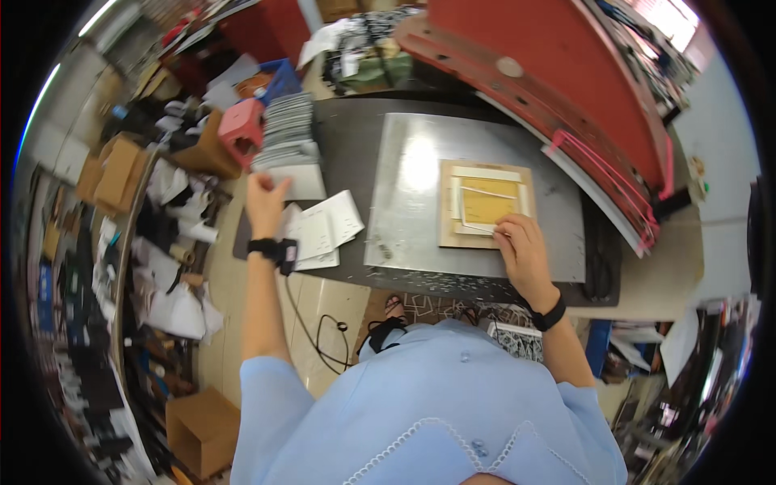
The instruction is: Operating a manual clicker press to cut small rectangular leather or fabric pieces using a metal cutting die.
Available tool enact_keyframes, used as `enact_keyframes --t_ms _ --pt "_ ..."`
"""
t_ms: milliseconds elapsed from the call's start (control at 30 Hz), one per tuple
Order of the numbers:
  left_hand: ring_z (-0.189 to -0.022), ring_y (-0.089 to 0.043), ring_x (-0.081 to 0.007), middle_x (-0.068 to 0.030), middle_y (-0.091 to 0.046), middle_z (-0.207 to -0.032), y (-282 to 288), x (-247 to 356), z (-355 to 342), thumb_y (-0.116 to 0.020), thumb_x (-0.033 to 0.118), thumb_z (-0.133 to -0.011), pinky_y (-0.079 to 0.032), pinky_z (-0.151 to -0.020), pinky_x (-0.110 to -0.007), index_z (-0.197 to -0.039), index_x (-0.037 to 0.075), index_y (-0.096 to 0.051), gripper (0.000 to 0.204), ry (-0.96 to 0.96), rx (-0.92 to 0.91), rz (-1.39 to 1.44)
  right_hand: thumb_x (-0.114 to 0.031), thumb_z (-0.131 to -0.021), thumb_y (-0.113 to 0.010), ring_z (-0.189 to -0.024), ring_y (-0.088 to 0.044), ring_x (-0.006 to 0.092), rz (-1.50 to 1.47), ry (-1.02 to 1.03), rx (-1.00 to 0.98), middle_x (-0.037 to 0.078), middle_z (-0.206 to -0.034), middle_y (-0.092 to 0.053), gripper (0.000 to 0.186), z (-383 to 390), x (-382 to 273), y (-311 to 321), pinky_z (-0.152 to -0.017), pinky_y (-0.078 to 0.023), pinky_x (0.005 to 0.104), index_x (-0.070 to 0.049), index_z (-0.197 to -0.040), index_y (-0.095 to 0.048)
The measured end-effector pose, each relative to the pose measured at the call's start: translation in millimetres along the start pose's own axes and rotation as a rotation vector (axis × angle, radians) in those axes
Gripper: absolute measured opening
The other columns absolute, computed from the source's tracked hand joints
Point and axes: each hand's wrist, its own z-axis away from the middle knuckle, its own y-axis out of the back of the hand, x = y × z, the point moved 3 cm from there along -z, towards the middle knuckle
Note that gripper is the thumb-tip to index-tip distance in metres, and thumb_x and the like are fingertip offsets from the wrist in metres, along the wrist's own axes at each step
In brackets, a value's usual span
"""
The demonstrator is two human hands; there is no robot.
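Note:
My left hand point(265, 198), fingers curled, grips the near edge of a pale card point(299, 182) at the front of a long stack of grey-backed cards point(288, 129). Several loose white cards point(339, 218) lie overlapping below it. My right hand point(521, 250) pinches a thin white strip point(485, 228) over a yellow, framed plate point(487, 208) on a wooden board point(449, 237), which rests on a metal sheet point(412, 194) on the dark table point(347, 121).
A raised red press lid point(533, 48) with pink tubing overhangs the right. A pink stool point(241, 125), blue crate point(283, 77) and cardboard boxes point(121, 174) stand left. Cluttered shelves point(113, 323) line the left. Cables point(319, 352) lie on the floor beneath.

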Motion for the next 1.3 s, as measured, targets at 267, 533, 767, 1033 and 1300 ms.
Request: enact_keyframes --t_ms 267,533,767,1033,1300 --pt "-0.070 -0.051 -0.0141 -0.0006 -0.054 -0.076 5 -46 1 -0.086 0.031 -0.075 -0.046 -0.068 -0.028 -0.091 0.003 -0.057 0.044 -0.073 0.063 0.149 -0.002 -0.085 -0.067 -0.090 -0.062 0.0209 -0.333 -0.534 -0.171 0.008 -0.097 -0.066 0.011 63 -22 129 -0.081 -0.049 0.0299 -0.001 -0.096 -0.066" --pt "-0.076 -0.057 -0.0091 -0.0062 -0.070 -0.091 16 -23 4 -0.070 0.020 -0.091 -0.045 -0.069 -0.028 -0.105 -0.005 -0.068 0.029 0.050 -0.204 0.292 -0.022 -0.084 -0.068 -0.106 -0.060 0.0352 0.156 -0.703 -0.407 0.015 -0.112 -0.066 0.033 154 -1 166 -0.091 -0.047 0.0403 -0.002 -0.111 -0.065" --pt "-0.059 -0.038 -0.0103 -0.0033 -0.046 -0.064 80 75 48 -0.065 0.018 -0.095 -0.034 -0.054 -0.028 -0.077 0.000 -0.057 0.027 -0.215 0.159 0.145 -0.017 -0.090 -0.065 -0.096 -0.066 0.0240 -0.242 -0.582 -0.384 0.013 -0.107 -0.068 0.030 85 -8 120 -0.084 -0.051 0.0327 -0.001 -0.114 -0.064" --pt "-0.067 -0.052 -0.0020 0.0038 -0.065 -0.077 -21 217 178 -0.069 0.014 -0.092 -0.041 -0.060 -0.019 -0.089 0.000 -0.071 0.014 0.134 -0.635 0.765 -0.016 -0.096 -0.061 -0.071 -0.059 0.0081 -0.855 -0.606 -0.238 0.005 -0.087 -0.066 0.024 22 -14 38 -0.066 -0.049 0.0239 0.002 -0.112 -0.063" --pt "-0.111 -0.061 -0.0251 -0.0149 -0.062 -0.123 -76 233 163 -0.058 0.013 -0.097 -0.050 -0.091 -0.033 -0.125 0.000 -0.055 0.031 -0.551 -0.474 0.376 -0.021 -0.094 -0.064 -0.059 -0.056 0.0057 -0.722 -0.772 -0.118 0.001 -0.073 -0.062 0.024 4 65 29 -0.051 -0.045 0.0207 0.002 -0.101 -0.065"
